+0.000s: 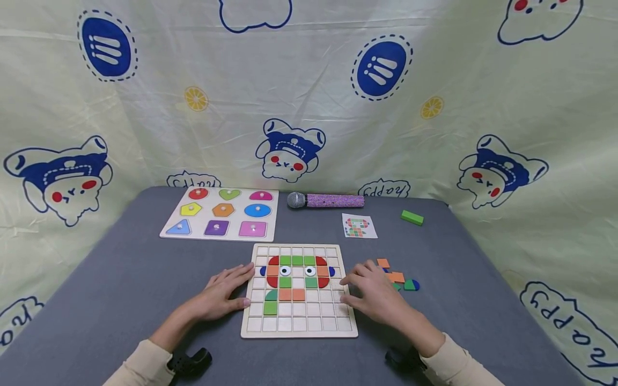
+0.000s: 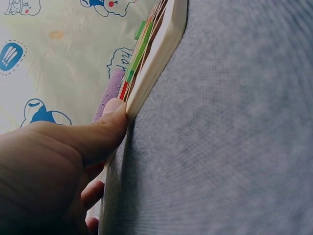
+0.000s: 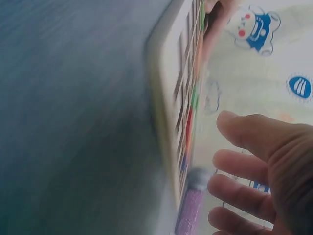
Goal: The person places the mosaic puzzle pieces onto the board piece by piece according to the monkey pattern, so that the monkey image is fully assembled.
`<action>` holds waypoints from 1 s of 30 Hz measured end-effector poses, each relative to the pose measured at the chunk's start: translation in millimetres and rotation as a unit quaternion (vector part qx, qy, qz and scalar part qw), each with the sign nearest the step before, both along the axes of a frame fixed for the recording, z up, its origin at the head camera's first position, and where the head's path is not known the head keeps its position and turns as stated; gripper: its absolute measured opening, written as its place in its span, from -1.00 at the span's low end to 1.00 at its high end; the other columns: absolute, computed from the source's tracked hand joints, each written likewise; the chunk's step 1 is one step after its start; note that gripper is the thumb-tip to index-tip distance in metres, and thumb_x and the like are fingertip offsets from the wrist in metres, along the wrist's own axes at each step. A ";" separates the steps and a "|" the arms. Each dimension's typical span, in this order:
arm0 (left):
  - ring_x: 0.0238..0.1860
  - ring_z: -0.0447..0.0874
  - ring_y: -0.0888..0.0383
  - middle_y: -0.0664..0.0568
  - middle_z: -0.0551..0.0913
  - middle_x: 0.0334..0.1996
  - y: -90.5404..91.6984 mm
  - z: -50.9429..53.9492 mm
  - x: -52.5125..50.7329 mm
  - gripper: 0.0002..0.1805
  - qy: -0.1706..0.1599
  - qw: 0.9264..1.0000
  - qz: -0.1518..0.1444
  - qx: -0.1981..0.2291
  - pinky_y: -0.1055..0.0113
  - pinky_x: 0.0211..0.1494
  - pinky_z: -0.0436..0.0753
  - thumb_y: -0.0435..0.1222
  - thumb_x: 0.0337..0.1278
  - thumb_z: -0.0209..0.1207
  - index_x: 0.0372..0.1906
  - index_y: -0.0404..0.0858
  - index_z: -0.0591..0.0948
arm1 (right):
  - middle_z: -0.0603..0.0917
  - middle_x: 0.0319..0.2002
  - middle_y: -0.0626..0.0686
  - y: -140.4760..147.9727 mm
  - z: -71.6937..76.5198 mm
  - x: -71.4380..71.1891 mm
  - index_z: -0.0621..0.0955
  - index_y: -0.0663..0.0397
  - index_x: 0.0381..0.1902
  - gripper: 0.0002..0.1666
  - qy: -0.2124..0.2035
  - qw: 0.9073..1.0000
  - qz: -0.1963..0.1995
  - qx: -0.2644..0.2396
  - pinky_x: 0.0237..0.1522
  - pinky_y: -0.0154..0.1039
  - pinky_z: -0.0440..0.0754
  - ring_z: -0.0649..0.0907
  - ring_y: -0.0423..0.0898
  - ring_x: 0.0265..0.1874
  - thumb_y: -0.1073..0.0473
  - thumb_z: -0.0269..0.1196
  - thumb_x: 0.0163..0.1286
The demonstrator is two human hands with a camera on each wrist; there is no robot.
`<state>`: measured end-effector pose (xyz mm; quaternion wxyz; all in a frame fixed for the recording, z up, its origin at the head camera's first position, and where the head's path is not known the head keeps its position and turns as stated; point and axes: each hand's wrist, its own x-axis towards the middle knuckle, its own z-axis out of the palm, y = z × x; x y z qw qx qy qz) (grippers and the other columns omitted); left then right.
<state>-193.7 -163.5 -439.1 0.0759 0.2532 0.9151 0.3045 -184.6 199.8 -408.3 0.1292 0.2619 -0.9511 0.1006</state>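
Note:
In the head view a wooden grid board [image 1: 251, 325] lies on the table, with red, green, orange, blue and eye-marked tiles forming a pattern in its upper and middle squares. My left hand [image 1: 223, 292] rests at the board's left edge, fingers extended; in the left wrist view the thumb of that hand [image 2: 73, 152] touches the board's rim [image 2: 161, 63]. My right hand [image 1: 377, 294] is over the board's right edge with fingers spread and slightly bent. The right wrist view shows nothing between the fingers of this hand [image 3: 259, 171], beside the board [image 3: 164, 73].
Loose orange, green and blue pieces [image 1: 397, 277] lie right of my right hand. Behind the board are a shape puzzle [image 1: 170, 234], a purple microphone [image 1: 333, 201], a pattern card [image 1: 367, 230] and a green block [image 1: 412, 217]. A printed cloth [image 1: 328, 145] hangs behind the table.

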 end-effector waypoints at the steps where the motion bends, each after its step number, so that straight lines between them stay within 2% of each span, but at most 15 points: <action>1: 0.46 0.00 -0.23 -0.12 0.13 0.47 0.0 -0.1 0.0 -0.23 0.001 1.000 -0.002 -0.001 -0.31 0.33 -0.03 -0.05 0.19 0.16 0.43 -0.24 0.19 | 0.56 -0.35 -0.15 5.4 -0.5 0.6 0.71 -0.14 -0.29 -0.69 -0.003 1.000 -0.008 0.003 -0.26 -0.27 0.35 0.37 -0.23 -0.31 -0.07 0.46 -0.01; 7: 0.46 0.00 -0.23 -0.12 0.12 0.47 0.6 0.1 -0.3 -0.22 0.000 1.000 0.000 -0.002 -0.32 0.33 -0.03 -0.04 0.19 0.16 0.43 -0.24 0.19 | 0.56 -0.33 -0.14 35.4 -4.1 5.0 0.72 -0.13 -0.25 -0.65 -0.021 0.998 -0.057 0.015 -0.15 -0.15 0.36 0.42 -0.16 -0.23 -0.08 0.47 -0.02; 10: 0.46 0.00 -0.23 -0.12 0.12 0.47 0.9 0.8 -0.3 -0.22 0.000 1.000 0.000 -0.003 -0.31 0.34 -0.03 -0.05 0.18 0.17 0.43 -0.24 0.19 | 0.56 -0.32 -0.14 47.0 -5.0 7.7 0.72 -0.13 -0.24 -0.63 -0.028 0.996 -0.078 0.021 -0.16 -0.14 0.34 0.41 -0.13 -0.22 -0.08 0.47 -0.04; 19: 0.46 0.00 -0.23 -0.12 0.13 0.47 0.6 0.8 -0.6 -0.22 -0.001 1.000 0.002 -0.004 -0.31 0.34 -0.04 -0.05 0.18 0.17 0.43 -0.24 0.19 | 0.55 -0.32 -0.14 64.7 -11.6 12.6 0.71 -0.12 -0.29 -0.63 -0.011 0.996 -0.081 0.024 -0.21 -0.18 0.30 0.38 -0.14 -0.28 -0.04 0.50 -0.10; 24: 0.46 -0.01 -0.22 -0.12 0.12 0.47 1.1 1.7 0.0 -0.22 -0.006 1.000 0.004 -0.006 -0.31 0.35 -0.05 -0.05 0.18 0.17 0.43 -0.23 0.19 | 0.51 -0.38 -0.17 68.1 -12.8 12.6 0.70 -0.14 -0.32 -0.66 -0.024 0.994 -0.102 0.033 -0.28 -0.24 0.23 0.33 -0.17 -0.34 -0.04 0.50 -0.10; 30: 0.46 -0.01 -0.22 -0.12 0.12 0.47 1.4 2.4 -0.2 -0.22 -0.008 1.000 0.005 -0.009 -0.31 0.35 -0.05 -0.04 0.17 0.17 0.43 -0.23 0.19 | 0.49 -0.43 -0.16 70.4 -12.2 12.4 0.68 -0.17 -0.40 -0.74 -0.040 0.993 -0.109 0.034 -0.31 -0.24 0.19 0.33 -0.16 -0.35 -0.02 0.49 -0.07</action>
